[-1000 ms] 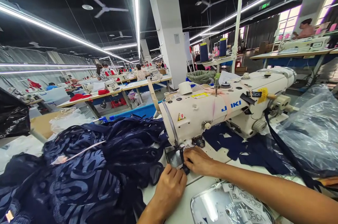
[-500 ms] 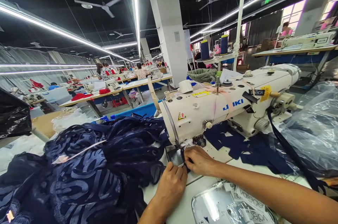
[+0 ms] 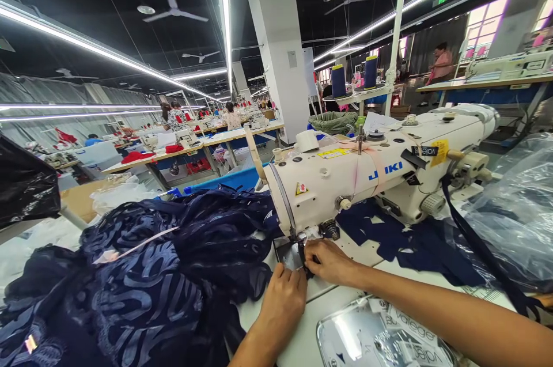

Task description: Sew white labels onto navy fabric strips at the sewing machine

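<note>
A white JUKI sewing machine (image 3: 328,177) stands before me, its needle area just beyond my hands. My right hand (image 3: 330,261) is closed beside the presser foot, pinching a narrow dark fabric strip (image 3: 302,252). Nearer to me, my left hand (image 3: 285,298) has its fingers curled down at the same strip's near end; its fingertips are mostly hidden. Both hands almost touch, next to a shiny metal plate (image 3: 288,254). A heap of navy patterned garments (image 3: 147,292) lies to the left, with a pale strip (image 3: 147,242) across it.
Navy fabric pieces (image 3: 406,240) lie under the machine arm. A metal tin with labels (image 3: 371,332) sits at the front edge, and clear plastic bags (image 3: 514,205) bulge on the right. Thread cones (image 3: 338,81) stand behind. Other people work at distant tables.
The view has shifted slightly, so the scene sits a little further right. Both hands stay at the needle area with hardly any change. A distant person at the right shows more fully.
</note>
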Available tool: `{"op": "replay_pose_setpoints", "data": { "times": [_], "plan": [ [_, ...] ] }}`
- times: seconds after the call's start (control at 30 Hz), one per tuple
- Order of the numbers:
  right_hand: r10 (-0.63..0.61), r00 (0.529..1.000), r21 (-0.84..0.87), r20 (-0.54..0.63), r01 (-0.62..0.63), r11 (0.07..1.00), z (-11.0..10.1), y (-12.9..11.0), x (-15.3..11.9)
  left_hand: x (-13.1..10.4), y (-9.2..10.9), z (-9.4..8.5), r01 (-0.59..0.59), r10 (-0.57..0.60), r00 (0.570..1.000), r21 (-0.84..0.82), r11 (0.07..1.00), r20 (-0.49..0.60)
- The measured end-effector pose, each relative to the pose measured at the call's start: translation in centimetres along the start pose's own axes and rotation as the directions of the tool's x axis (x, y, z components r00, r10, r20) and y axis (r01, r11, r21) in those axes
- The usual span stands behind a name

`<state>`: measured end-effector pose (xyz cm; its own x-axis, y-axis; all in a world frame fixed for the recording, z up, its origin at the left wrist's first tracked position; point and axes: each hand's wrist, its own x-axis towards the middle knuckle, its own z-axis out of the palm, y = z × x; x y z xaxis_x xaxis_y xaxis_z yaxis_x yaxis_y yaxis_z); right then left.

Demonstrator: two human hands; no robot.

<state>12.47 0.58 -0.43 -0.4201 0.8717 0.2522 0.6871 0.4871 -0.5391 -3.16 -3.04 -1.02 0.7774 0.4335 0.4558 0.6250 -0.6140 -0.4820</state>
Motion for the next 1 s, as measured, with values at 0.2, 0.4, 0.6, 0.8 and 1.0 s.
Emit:
{"op": "replay_pose_setpoints", "data": {
  "times": [0.2, 0.4, 0.6, 0.8, 1.0],
  "plan": [
    [0.014, 1.0, 0.025, -0.024, -0.014, 1.0, 0.1, -0.2, -0.2, 0.2, 0.3, 0.6, 0.014, -0.014, 1.0, 0.021, 1.0, 0.009],
    [-0.015, 1.0, 0.061, -0.005, 0.016, 0.998, -0.1, 0.0, -0.2, 0.2, 0.2, 0.4, -0.03, 0.03, 0.999, 0.0, 1.0, 0.039],
    [-0.135, 0.988, 0.13, 0.075, 0.125, 0.984, -1.0, 1.0, -1.1, 0.2, 0.1, 0.4, -0.033, 0.033, 0.999, -0.023, 0.999, 0.009],
    [-0.299, 0.953, -0.26, 0.052, 0.302, 0.917, -0.6, -0.3, -3.1, 0.4, 0.1, 0.0, 0.006, -0.003, 0.999, -0.084, 0.996, 0.038],
    [-0.391, 0.895, -0.542, 0.215, 0.443, 0.714, -0.5, -1.5, -3.5, -0.8, -1.5, -2.0, 0.044, -0.045, 0.999, -0.289, 0.956, 0.005]
  ]
}}
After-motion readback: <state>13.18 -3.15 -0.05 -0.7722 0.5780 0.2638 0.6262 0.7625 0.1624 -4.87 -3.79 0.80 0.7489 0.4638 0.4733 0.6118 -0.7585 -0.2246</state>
